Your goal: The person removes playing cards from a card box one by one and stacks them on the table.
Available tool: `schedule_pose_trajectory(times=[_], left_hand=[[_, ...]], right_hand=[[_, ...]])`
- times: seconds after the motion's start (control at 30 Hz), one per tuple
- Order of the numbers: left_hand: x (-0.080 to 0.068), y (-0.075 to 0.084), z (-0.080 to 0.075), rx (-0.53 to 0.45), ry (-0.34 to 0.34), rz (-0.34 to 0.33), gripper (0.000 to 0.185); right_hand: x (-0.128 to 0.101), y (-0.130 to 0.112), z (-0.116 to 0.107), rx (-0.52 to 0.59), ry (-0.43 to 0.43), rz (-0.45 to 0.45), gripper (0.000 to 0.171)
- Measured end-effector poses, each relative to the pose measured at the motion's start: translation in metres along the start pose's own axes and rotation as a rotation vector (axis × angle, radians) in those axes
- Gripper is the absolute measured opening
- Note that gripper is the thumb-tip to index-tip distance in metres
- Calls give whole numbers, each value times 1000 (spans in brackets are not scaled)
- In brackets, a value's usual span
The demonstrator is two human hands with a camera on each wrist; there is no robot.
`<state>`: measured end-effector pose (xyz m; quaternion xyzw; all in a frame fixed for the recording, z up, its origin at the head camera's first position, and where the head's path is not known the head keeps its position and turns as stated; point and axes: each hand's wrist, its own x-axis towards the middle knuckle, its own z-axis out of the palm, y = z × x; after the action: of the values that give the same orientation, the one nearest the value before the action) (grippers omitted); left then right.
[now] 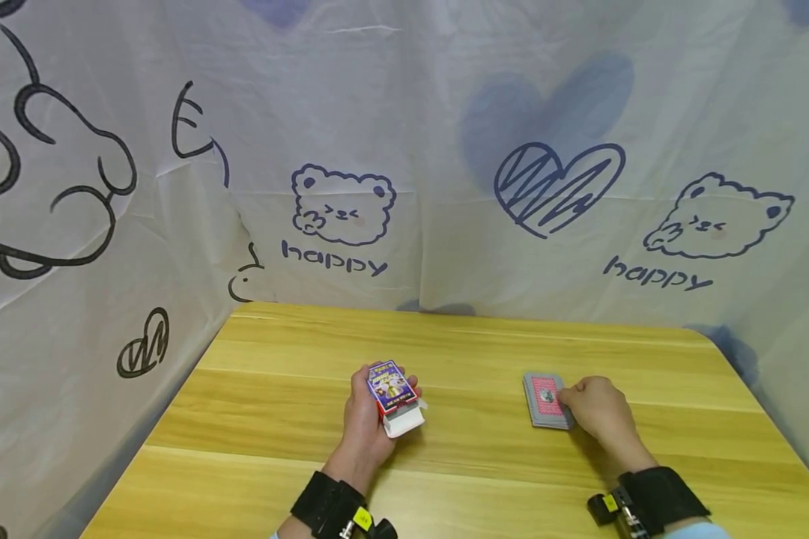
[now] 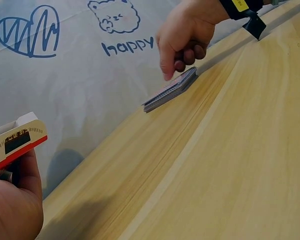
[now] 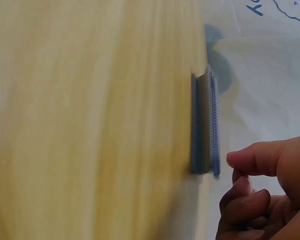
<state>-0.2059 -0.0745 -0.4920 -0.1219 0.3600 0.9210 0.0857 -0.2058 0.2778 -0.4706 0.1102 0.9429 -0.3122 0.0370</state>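
In the head view, the left hand [image 1: 364, 427] sits at lower centre, holding a small purple-and-red printed cardboard card box [image 1: 391, 385], thumb along one side and fingertips showing at the other; this cradle seems to leave the printed face upward and the white open end flap [image 1: 403, 423] clear of the fingers, pointing toward the bottom of the frame. Right of centre, a squared stack of pink-backed playing cards [image 1: 546, 400] lies flat on the yellow wood-grain table [image 1: 472, 471], probably because the tabletop supports it without a hand underneath. The right hand [image 1: 600, 408] is at the stack's right edge, fingers bent in and fingertips close together; contact is hard to judge here. In the left wrist view, the box's flap end juts in at the left edge above the left hand, while at upper centre the right hand is over the stack, one finger pointing down and the others curled. In the right wrist view, the stack stands edge-on right of centre, blurred, with the right hand at lower right just beside it, fingers curled narrowly around nothing visible.
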Motion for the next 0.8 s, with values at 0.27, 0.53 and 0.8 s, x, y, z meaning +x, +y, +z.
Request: schedule_pose_trajectory(times=[0.27, 0.53, 0.8], left_hand=[[-2, -2, 3, 3, -9, -16, 53], [-4, -4, 7, 6, -55, -20, 52], [-4, -8, 8, 3, -68, 4, 53]], right_hand=[[-18, -40, 7, 182, 20, -120, 32], [-52, -103, 42, 403, -69, -196, 22], [-73, -133, 79, 602, -203, -195, 19]])
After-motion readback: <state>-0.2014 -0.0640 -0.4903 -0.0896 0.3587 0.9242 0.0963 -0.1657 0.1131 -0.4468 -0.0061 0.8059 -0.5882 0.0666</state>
